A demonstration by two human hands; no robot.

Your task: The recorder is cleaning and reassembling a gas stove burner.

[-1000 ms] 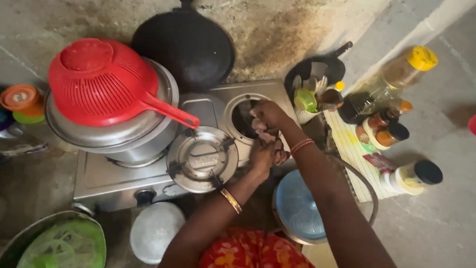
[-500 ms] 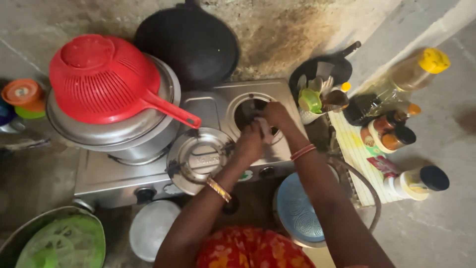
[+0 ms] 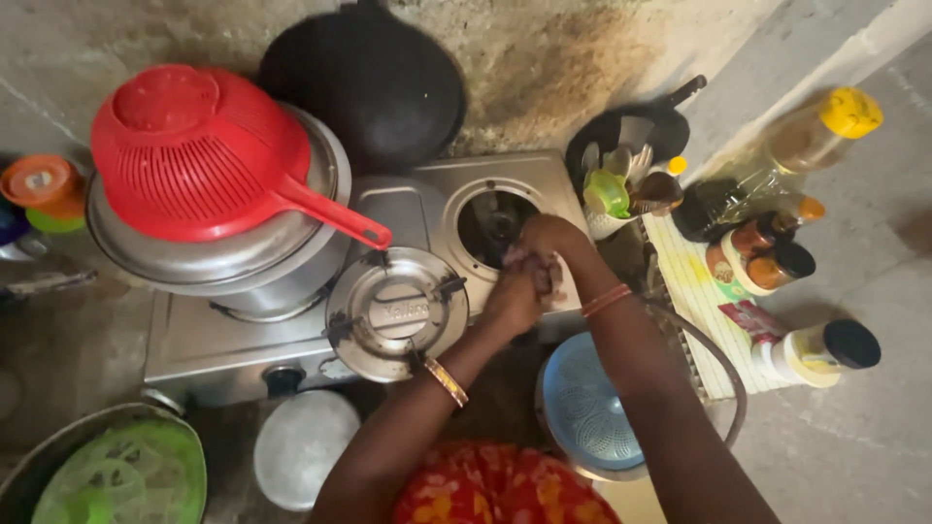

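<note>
Both hands work at the right-hand burner well [image 3: 493,225] of a two-burner steel stove [image 3: 194,340]. The burner's pan support [image 3: 396,312] is already off and lies on the stove top at about 9 o'clock from the hands, touching the stove's front edge zone.

Left hand [image 3: 513,296]: fingers curled together, pressed against the stove top at the 5 o'clock rim of the open well. Right hand [image 3: 546,243]: fingers closed, just above and touching the left hand. Something small and dark, possibly a cloth or scrubber, shows between them; what it is cannot be told, nor which hand clamps it.

Surroundings: steel pot [image 3: 223,257] on the left burner with a red colander [image 3: 194,155] upturned on it, at 10 o'clock from the hands. Black pan [image 3: 374,82] leans against the wall at 12 o'clock. Oil bottle with yellow cap [image 3: 796,146] and jars at 3 o'clock. Blue strainer [image 3: 587,408] on the floor at 6 o'clock.

Judgement on progress: dismantling of the right burner looks done; work on the well rim appears mid-way. The support is not yet back in place, and the left burner remains loaded and untouched.
</note>
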